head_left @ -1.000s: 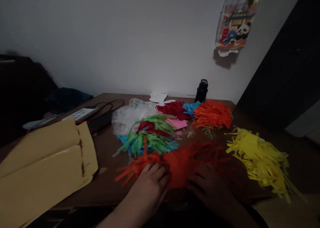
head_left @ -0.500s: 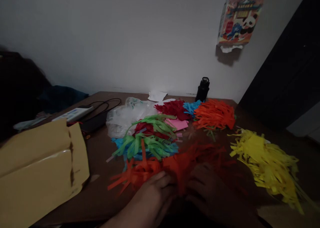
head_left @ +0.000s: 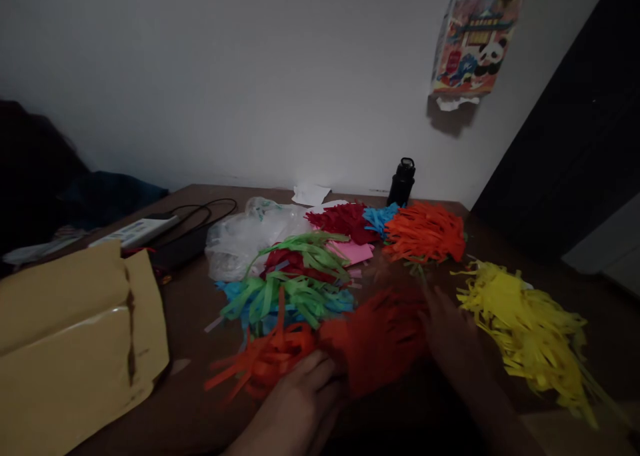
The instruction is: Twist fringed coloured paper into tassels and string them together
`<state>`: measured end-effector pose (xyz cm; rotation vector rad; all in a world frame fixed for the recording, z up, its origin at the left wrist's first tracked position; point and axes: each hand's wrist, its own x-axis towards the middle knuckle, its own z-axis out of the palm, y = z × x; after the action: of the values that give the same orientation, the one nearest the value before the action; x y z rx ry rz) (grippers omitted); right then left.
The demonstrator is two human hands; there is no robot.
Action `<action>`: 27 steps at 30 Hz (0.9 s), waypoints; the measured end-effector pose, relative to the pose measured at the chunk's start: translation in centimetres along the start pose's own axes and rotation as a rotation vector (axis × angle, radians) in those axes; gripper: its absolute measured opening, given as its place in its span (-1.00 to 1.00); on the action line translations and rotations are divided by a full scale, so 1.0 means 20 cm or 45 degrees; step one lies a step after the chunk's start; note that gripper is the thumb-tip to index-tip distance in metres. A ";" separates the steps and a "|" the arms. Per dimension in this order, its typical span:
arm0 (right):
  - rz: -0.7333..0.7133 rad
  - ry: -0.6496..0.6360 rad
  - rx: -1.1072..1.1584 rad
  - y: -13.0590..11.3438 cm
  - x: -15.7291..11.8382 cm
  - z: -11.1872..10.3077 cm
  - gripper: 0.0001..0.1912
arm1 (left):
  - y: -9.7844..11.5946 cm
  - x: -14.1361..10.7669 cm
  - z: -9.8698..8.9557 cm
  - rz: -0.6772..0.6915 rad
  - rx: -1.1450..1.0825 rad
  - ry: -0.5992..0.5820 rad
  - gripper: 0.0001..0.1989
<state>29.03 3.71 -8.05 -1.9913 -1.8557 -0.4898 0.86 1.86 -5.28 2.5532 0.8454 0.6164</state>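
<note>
My left hand (head_left: 310, 393) is closed at the near edge of the orange-red fringed paper (head_left: 375, 339), its fingers curled on the paper between the loose strips and the flat part. At the right end of that paper, my right hand (head_left: 453, 329) touches the darker fringe, its fingers stretched forward; the shade hides some detail. Just beyond lie green paper strips (head_left: 295, 296) over blue ones. A bundle of yellow fringed paper (head_left: 525, 329) rests to the right of my right hand.
A yellow padded envelope (head_left: 75, 349) covers the left side. Farther back are a clear plastic bag (head_left: 255, 233), dark red fringe (head_left: 345, 219), an orange bundle (head_left: 425, 233), a black bottle (head_left: 401, 183) and a power strip (head_left: 135, 229). A tissue pack (head_left: 475, 46) hangs on the wall.
My right hand has moved right and away from my left hand, and its fingers have straightened. More of the flat orange-red paper shows between the hands. The camera view has shifted slightly.
</note>
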 end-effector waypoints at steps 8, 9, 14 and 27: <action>-0.717 -0.125 0.723 -0.18 -0.13 -0.27 -0.75 | -0.01 0.00 -0.02 -0.069 -0.180 -0.015 -0.73; -0.743 -0.176 0.797 -0.22 -0.14 -0.28 -0.79 | -0.01 0.00 -0.03 -0.090 -0.192 -0.035 -0.73; -0.753 -0.216 0.900 -0.27 -0.14 -0.23 -0.85 | 0.01 0.02 -0.06 -0.142 -0.256 -0.089 -0.77; -0.655 -0.317 0.939 -0.22 -0.17 -0.24 -0.75 | 0.02 0.00 -0.06 -0.142 -0.195 -0.136 -0.75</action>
<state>24.35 -1.35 -5.41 -1.1238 -2.2566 0.3130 0.49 1.85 -4.18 2.3611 0.8622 0.4865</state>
